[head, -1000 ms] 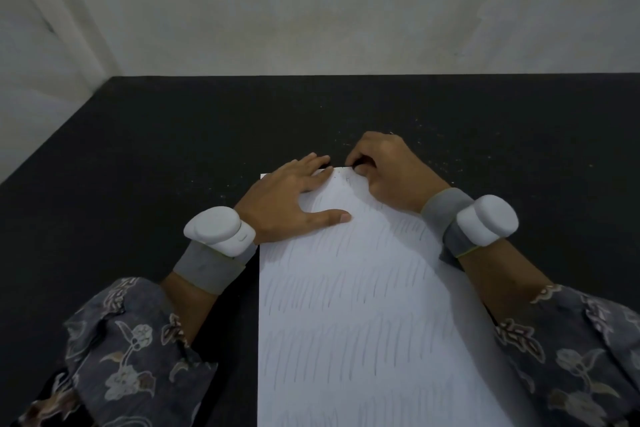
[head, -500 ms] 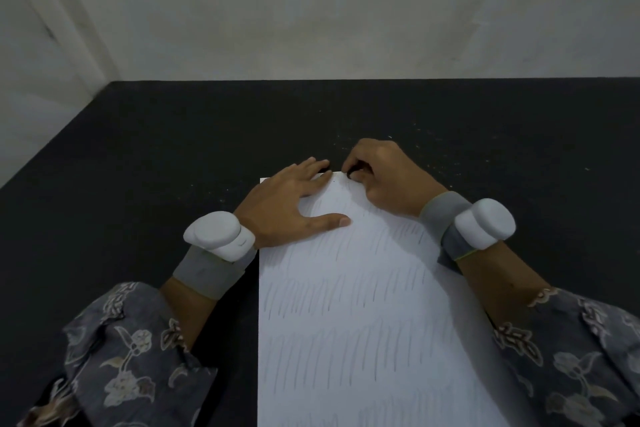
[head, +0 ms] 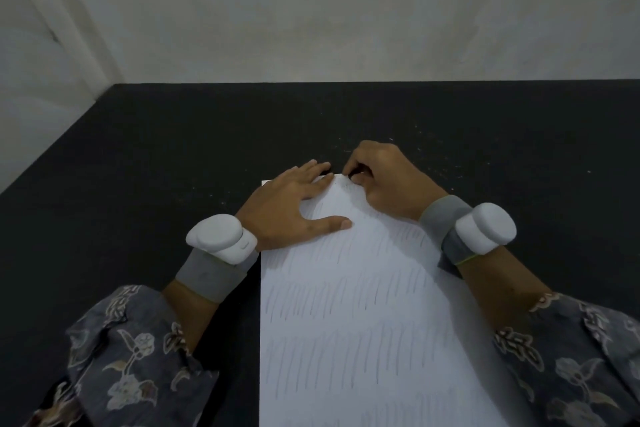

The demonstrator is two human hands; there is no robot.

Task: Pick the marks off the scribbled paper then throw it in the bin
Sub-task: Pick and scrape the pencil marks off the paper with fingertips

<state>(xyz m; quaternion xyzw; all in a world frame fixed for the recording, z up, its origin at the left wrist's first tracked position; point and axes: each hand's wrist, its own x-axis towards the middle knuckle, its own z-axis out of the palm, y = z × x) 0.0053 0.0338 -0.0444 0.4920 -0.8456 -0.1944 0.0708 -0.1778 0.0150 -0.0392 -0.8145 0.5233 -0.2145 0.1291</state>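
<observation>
The step in hand appears to be rubbing the pencil marks away at the far edge of the scribbled paper (head: 363, 305). To do it well, the left hand (head: 294, 204) should press flat close to the place being rubbed, so that the sheet cannot wrinkle or slide on the counter (head: 173, 156). It lies so now: fingers straight and spread on the upper left part of the sheet, thumb stretched toward the middle. The right hand (head: 384, 180) is curled at the top edge, just right of the left fingertips. Its thumb and fingers seem to pinch something small against the paper (probably an eraser, but it is too hidden to say for sure). I would advise short strokes going away from the holding hand, with light pressure near the edge, because a thin sheet tears easily there. When one area is clean, both hands should move down together to the next row.

The paper is a white sheet lying flat in the lower centre of the frame, its long side going from the hands toward the bottom edge, where it runs out of view. Rows of thin, slanted grey strokes cover most of it. The small area between the two hands at the top looks nearly clean, so I judge that much work remains. Small pale crumbs (head: 429, 163) are scattered on the dark counter above and to the right of the hands. No bin can be seen in this view.
</observation>
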